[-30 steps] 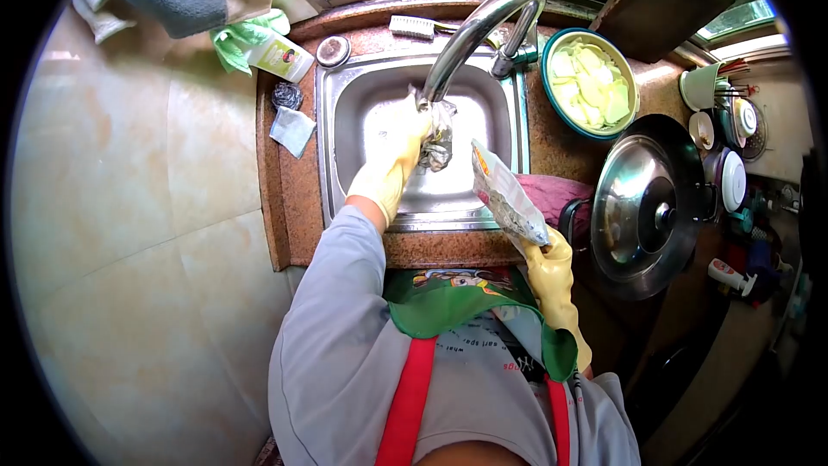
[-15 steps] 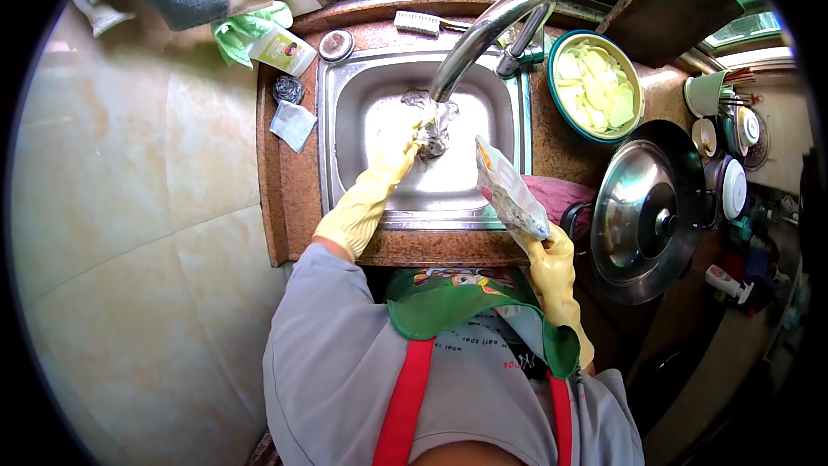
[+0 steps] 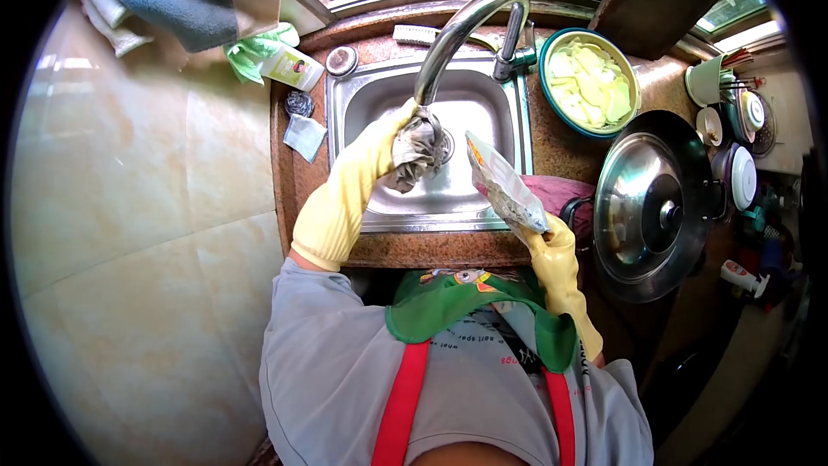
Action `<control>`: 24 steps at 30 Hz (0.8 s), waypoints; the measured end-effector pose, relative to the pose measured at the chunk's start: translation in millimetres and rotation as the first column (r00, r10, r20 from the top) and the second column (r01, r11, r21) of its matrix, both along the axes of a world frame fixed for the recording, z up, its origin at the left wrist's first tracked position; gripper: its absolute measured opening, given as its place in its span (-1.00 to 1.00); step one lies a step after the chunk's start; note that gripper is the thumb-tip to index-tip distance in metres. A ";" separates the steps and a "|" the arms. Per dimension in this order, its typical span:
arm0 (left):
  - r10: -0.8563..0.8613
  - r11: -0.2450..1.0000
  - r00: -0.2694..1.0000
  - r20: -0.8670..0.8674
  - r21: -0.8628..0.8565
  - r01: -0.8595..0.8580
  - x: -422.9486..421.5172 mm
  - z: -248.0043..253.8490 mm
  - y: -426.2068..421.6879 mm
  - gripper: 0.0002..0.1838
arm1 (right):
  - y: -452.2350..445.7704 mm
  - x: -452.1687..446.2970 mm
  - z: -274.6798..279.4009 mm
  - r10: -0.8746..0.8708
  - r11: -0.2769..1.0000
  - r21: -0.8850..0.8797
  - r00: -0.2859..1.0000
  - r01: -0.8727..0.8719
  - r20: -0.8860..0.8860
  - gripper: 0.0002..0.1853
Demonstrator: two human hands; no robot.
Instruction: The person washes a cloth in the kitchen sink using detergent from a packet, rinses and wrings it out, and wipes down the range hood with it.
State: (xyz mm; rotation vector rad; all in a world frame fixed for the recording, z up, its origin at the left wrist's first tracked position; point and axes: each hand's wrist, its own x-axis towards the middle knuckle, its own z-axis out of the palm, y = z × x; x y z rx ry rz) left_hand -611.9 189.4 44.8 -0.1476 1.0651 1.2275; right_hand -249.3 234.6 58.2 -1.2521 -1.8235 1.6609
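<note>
Both of my hands wear yellow rubber gloves. My left hand (image 3: 386, 136) is closed on a crumpled, grey, wet-looking bundle (image 3: 417, 154), which resembles a rag; its exact kind is unclear. It hangs over the sink (image 3: 483, 103), just below the spout of the curved faucet (image 3: 450, 39). At the sink's right front edge, my right hand (image 3: 553, 246) grips the lower end of a printed plastic packet (image 3: 504, 181). The packet leans up and left, over the basin. What lies inside it cannot be seen.
A bowl of pale sliced vegetable (image 3: 591, 82) stands right of the faucet. Near it is a lidded wok (image 3: 647, 207). Left of the sink lie a steel scourer (image 3: 299, 103), a pale sponge cloth (image 3: 304, 136) and a bottle (image 3: 293, 66). A scrub brush (image 3: 417, 34) rests behind.
My left hand has lifted the grey bundle from the basin floor up toward the spout. The basin's drain now shows. My right hand and the packet have hardly moved.
</note>
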 end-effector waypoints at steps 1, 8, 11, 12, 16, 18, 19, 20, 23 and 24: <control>-0.086 0.996 0.996 0.026 -0.025 0.086 -4.4 3.3 2.0 -0.69 | 0.2 1.8 1.1 0.007 1.000 0.001 1.000 -0.007 -0.008 -0.72; -0.255 0.962 0.967 -0.010 -0.099 0.253 -11.5 26.7 -2.3 -0.59 | 1.3 7.9 10.6 -0.058 0.995 -0.085 0.996 0.053 -0.063 -0.71; -0.126 0.992 0.992 0.017 -0.027 0.126 4.3 34.5 -0.3 -0.50 | 0.9 11.3 12.0 -0.093 0.988 -0.134 0.991 0.080 -0.094 -0.72; -0.064 0.997 0.998 0.025 0.035 0.063 11.2 45.0 1.6 -0.48 | 0.8 12.9 10.2 -0.089 0.990 -0.125 0.988 0.072 -0.130 -0.72; 0.071 0.997 0.997 0.035 0.033 -0.072 36.5 84.0 7.0 -0.45 | 1.9 16.2 11.2 -0.063 0.994 -0.096 0.987 0.049 -0.149 -0.71; 0.020 0.985 0.993 0.112 0.171 -0.040 22.7 70.6 -6.6 -0.46 | 3.4 16.3 10.9 -0.047 0.997 -0.070 0.988 0.037 -0.148 -0.71; -0.026 0.979 0.996 0.081 0.204 0.009 11.5 56.1 -14.3 -0.48 | 4.2 16.3 11.0 -0.030 0.999 -0.041 0.989 0.024 -0.147 -0.72; -0.072 0.970 0.996 0.049 0.236 0.058 4.7 40.3 -19.5 -0.49 | 4.4 16.1 11.5 -0.026 0.999 -0.041 0.989 0.021 -0.145 -0.72; 0.039 0.997 0.862 -0.506 -0.043 -0.071 -11.2 -70.7 -31.2 -0.47 | 2.5 17.3 13.3 -0.067 0.995 -0.081 0.985 0.055 -0.159 -0.73; -0.081 0.934 0.775 -0.627 -0.319 -0.160 0.9 -67.3 -33.5 -0.36 | 1.8 17.8 13.7 -0.085 0.995 -0.069 0.986 0.076 -0.143 -0.73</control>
